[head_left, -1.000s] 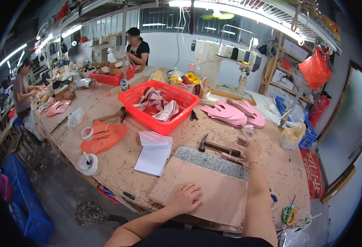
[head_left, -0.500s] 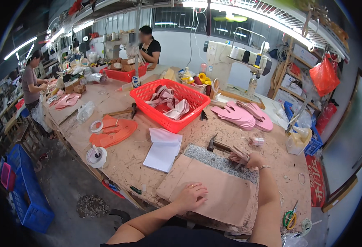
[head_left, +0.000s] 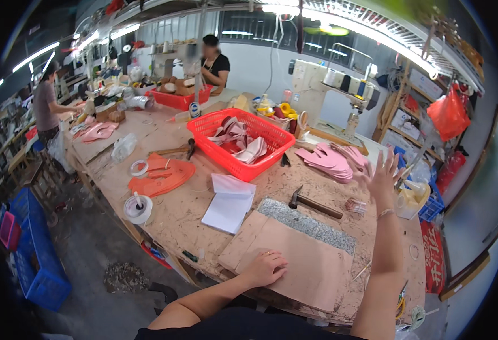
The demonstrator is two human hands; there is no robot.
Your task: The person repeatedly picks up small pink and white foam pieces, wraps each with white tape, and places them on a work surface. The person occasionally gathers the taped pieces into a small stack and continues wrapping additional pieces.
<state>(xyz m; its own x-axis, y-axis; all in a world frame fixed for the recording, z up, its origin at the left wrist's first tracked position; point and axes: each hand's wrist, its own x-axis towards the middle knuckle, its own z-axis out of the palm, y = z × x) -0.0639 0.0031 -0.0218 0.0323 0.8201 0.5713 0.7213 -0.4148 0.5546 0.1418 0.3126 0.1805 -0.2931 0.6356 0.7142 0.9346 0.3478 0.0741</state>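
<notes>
My left hand (head_left: 264, 270) lies palm down on a brown sheet (head_left: 300, 263), its fingers resting flat and a ring on one of them. My right hand (head_left: 383, 177) is raised above the table's right side with the fingers spread and nothing visible in them. Behind it, partly hidden, are layered pink cut pieces (head_left: 325, 162). A hammer (head_left: 319, 206) with a dark wooden handle lies just beyond a speckled grey stone slab (head_left: 308, 225). The brown sheet covers the slab's near part. A small clear packet (head_left: 355, 206) sits by the handle's end.
An open white notebook (head_left: 226, 212) lies left of the slab. Beyond it stands a red basket (head_left: 243, 168) of pale pieces. Orange cut pieces (head_left: 161, 177) and tape rolls (head_left: 138, 208) lie further left. A sewing machine (head_left: 322, 85) stands behind. Two people work at the far side.
My right hand has lifted from beside the hammer handle and moved up and right, its fingers spreading. The hammer's whole handle now shows. My left hand stays on the brown sheet.
</notes>
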